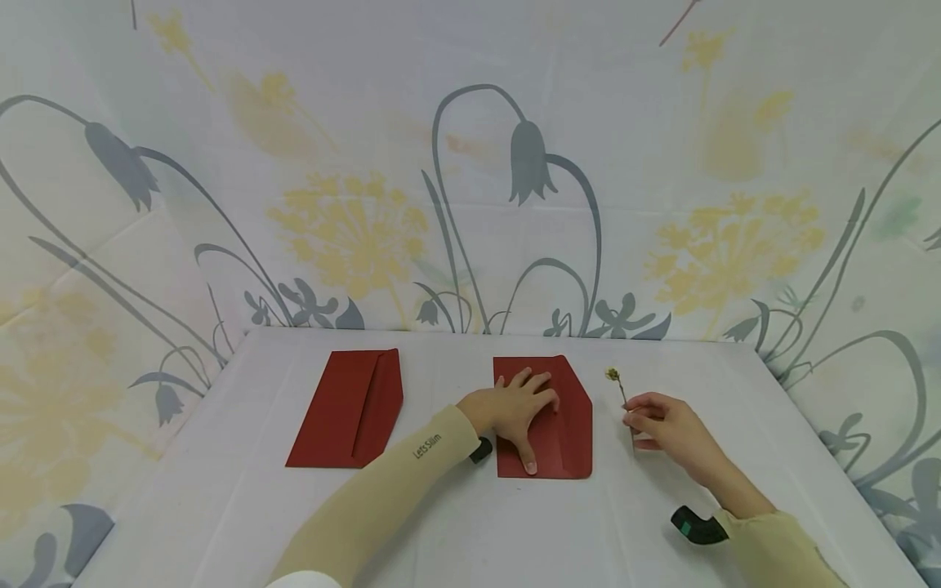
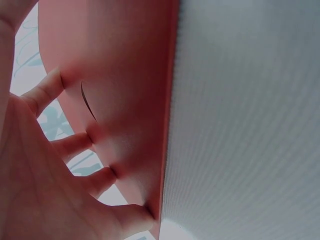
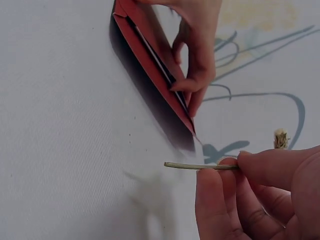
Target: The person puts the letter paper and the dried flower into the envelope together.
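Note:
My left hand (image 1: 515, 408) rests with fingers spread on a red envelope (image 1: 577, 445) in the middle of the table. In the left wrist view its fingertips press the red paper (image 2: 125, 85), which has a short dark slit. The envelope's flap side points right, and the right wrist view shows its pocket standing slightly apart. Just right of it, my right hand (image 1: 665, 425) pinches the thin stem of a small dried flower (image 1: 613, 375) between thumb and fingers. The cut stem end (image 3: 182, 165) sticks out toward the envelope; the yellowish head points away from me.
A second red envelope (image 1: 334, 408) lies on the left of the white table (image 1: 456, 539), its flap side also to the right. Behind the table hangs a flower-printed cloth (image 1: 470, 245). A black wrist device (image 1: 698, 525) sits by the right sleeve.

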Tool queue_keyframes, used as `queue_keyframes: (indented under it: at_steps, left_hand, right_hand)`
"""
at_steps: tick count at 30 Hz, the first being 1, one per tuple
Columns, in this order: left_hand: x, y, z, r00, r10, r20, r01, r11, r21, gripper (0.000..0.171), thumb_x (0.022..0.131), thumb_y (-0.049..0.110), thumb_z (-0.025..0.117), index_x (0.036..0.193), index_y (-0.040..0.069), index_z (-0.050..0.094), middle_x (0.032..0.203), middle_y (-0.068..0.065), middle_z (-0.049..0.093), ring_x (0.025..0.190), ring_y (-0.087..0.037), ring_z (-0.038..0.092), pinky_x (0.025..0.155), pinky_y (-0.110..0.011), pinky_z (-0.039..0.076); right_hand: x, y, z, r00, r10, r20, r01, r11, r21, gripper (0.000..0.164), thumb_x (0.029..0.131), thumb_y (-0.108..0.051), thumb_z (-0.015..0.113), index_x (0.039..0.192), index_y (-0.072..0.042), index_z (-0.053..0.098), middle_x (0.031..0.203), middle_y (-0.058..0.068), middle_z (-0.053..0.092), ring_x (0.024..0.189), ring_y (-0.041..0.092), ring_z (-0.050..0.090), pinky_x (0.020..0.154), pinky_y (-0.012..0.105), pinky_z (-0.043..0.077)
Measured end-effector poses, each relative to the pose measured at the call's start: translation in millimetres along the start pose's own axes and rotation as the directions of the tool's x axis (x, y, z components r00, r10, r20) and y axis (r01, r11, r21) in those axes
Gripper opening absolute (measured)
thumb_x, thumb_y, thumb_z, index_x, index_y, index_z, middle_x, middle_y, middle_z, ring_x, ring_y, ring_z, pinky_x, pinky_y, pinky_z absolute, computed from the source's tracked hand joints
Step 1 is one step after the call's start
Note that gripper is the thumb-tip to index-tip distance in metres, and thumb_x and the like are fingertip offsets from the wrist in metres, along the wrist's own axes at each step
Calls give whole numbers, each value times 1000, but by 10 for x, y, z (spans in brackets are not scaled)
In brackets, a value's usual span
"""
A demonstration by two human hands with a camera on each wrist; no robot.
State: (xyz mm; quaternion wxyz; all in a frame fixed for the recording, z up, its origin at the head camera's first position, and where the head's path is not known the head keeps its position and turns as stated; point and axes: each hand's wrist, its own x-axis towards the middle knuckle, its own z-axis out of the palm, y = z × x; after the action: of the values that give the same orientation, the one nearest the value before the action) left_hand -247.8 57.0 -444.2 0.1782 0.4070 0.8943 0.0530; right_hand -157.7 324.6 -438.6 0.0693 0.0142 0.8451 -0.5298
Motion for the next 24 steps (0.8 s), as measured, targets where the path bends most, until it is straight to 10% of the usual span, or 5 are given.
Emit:
queue_keyframes:
  at_steps: [24]
  left_hand:
    - [13,-2,-6,1000,-11,1,11,1000,-10,88,58,62,89,127,32,44,165,-1,11,151,-31,5,113,-61,23]
  right_hand:
    - [247,-169,386,998,-33,55,20,974,225,35,101,-11,59,124,13,50,106,17,66,88,18,66,76,34,58]
